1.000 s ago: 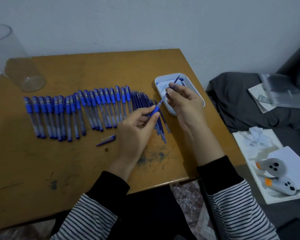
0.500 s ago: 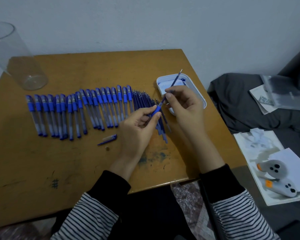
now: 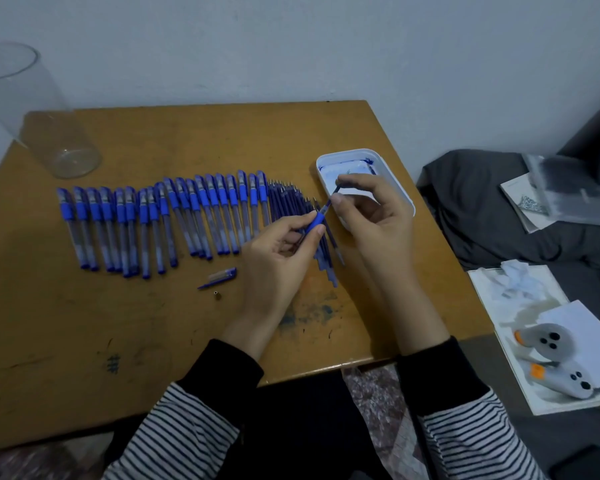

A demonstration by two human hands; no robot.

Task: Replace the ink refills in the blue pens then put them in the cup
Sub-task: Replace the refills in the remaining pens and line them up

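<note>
The left hand is above the middle of the worktop, its fingers curled round a blue pen barrel. Thumb and forefinger pinch the blue rubber grip section and the other fingers are folded in under it. The barrel tilts up and to the right, its open front end toward the right hand.

The right hand is just beside it, over the near-left edge of a white tray. Its thumb and forefinger are closed on a thin dark ink refill that sticks out of the barrel's mouth. The remaining fingers are loosely bent and hold nothing. How much of the refill sits inside the barrel cannot be told.

A long row of capped blue pens lies side by side on the worktop to the left of the hands. Right of that row, a bundle of loose dark blue refills lies partly hidden behind the left hand. A blue pen cap lies alone nearer the person, and a small metal tip stands just beside it.

The clear cup stands at the far-left corner of the worktop, well apart from the hands, with no pens in it. The tray's floor is smeared with blue ink.

Off the worktop to the right are a dark grey cloth and some sheets of paper. Two grey handheld controllers lie on the paper.
</note>
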